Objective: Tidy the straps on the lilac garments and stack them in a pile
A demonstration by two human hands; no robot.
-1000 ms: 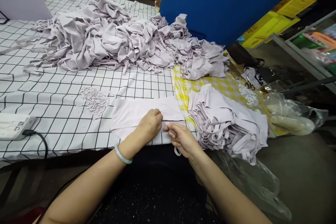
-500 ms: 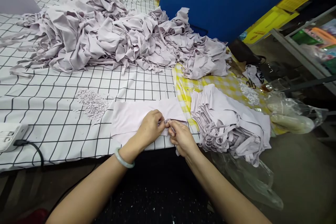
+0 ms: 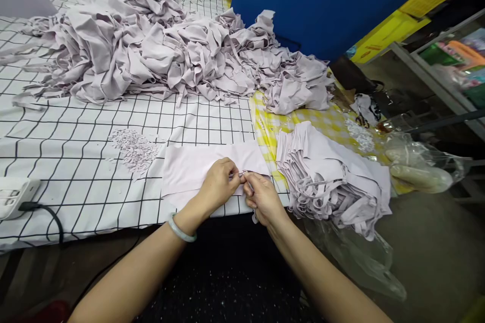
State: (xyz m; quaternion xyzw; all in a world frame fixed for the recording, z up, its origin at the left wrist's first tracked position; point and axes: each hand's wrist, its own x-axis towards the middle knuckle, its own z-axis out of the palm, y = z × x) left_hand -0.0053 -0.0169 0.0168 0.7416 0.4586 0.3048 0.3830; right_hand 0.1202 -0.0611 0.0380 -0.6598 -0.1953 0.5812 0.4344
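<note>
A pale lilac fabric piece (image 3: 200, 159) lies flat at the table's front edge. My left hand (image 3: 220, 181) rests over its lower edge, thumb and forefinger closed on a narrow strip of the cloth. Against those fingertips, my right hand (image 3: 261, 194) pinches a small white piece (image 3: 245, 172), mostly covered by the fingers. A thin pale loop (image 3: 255, 218) hangs below my right hand. Right of the hands sits a neat stack of lilac fabric pieces (image 3: 337, 166) with narrow straps.
A large heap of loose lilac fabric (image 3: 151, 55) spreads across the checked tablecloth (image 3: 87, 156). Small lilac scraps (image 3: 134, 151) lie left of the hands. At right are small white bits (image 3: 359, 135), scissors (image 3: 362, 121) and a clear plastic bag (image 3: 420, 166). A white power bank (image 3: 17, 197) sits far left.
My hands have come together; the small white piece moved left to the fingertips of my left hand and the strip. The view shifted slightly. Little differs over the last half second.
</note>
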